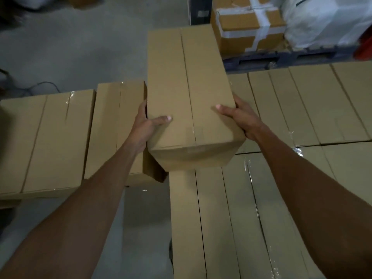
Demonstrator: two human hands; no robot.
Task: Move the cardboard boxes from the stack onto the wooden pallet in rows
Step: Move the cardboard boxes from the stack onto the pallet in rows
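I hold a long brown cardboard box (189,93) lengthwise in front of me, raised above the boxes below. My left hand (146,125) grips its left side with the thumb on top. My right hand (239,117) grips its right side, thumb also on top. To the right and below lies the stack of boxes (291,109), taped and packed side by side. On the left, two boxes (60,137) lie in a row lower down; the pallet under them is hidden.
Grey concrete floor (80,47) lies beyond and between the two groups of boxes. At the back right a taped carton (247,27) and a white wrapped bundle (326,21) sit on a dark pallet (281,57). A cable (44,84) lies on the floor at left.
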